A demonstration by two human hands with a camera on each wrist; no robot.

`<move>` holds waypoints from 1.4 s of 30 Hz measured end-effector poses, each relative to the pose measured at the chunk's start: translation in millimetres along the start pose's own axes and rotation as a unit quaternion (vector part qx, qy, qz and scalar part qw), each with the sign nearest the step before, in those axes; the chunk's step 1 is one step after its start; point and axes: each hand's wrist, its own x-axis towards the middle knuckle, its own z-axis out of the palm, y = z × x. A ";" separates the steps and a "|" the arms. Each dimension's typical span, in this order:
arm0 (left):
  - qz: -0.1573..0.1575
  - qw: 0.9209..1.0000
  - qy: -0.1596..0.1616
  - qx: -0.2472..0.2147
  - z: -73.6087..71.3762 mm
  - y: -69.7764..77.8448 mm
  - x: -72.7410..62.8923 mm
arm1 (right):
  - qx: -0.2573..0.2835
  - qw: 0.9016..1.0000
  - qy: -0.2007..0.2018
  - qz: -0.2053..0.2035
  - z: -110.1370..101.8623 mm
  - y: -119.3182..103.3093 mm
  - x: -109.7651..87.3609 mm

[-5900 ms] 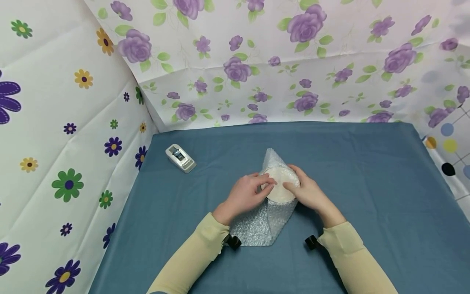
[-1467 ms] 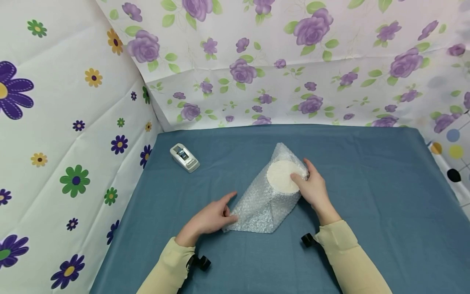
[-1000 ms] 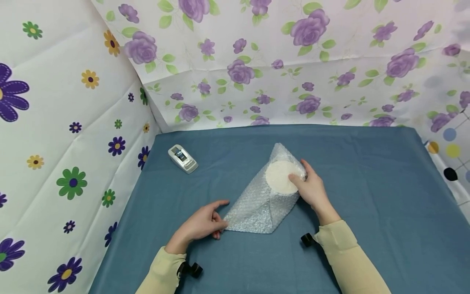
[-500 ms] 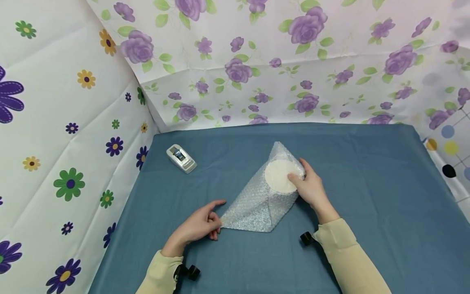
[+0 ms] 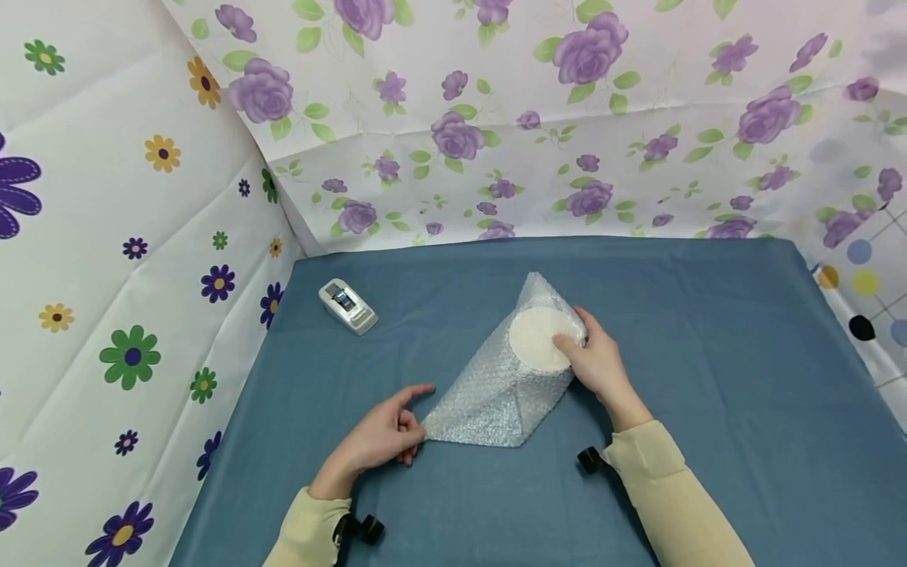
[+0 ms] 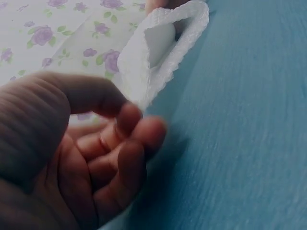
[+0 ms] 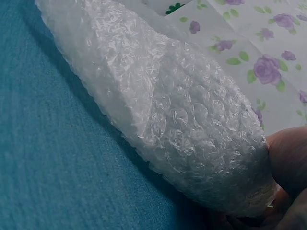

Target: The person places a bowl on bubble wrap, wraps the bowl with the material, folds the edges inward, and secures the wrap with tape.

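A sheet of bubble wrap (image 5: 482, 409) is folded around a round white object (image 5: 537, 339), whose flat pale face shows; its kind I cannot tell. My right hand (image 5: 602, 368) grips the object and wrap at their right side, thumb on the white face. In the right wrist view, the bubble wrap (image 7: 192, 120) curves round the object. My left hand (image 5: 383, 429) pinches the wrap's lower left corner, index finger pointing out. In the left wrist view, the wrap (image 6: 136, 62) forms an open fold running from the fingertips of the left hand (image 6: 96, 163), with the white object inside.
A small tape dispenser (image 5: 348, 306) lies at the back left of the blue cloth-covered table (image 5: 680, 315). Flower-patterned sheets (image 5: 453, 181) hang behind and on the left.
Earlier both hands were on the round white object. My left hand has since moved to the wrap's lower left corner and drawn it out leftward. In the last half second hardly anything moved.
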 end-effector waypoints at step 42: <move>0.223 0.955 0.057 0.187 -15.5 -9.8 -3.5 | 0.000 1.000 -0.010 0.003 -0.2 0.7 -0.8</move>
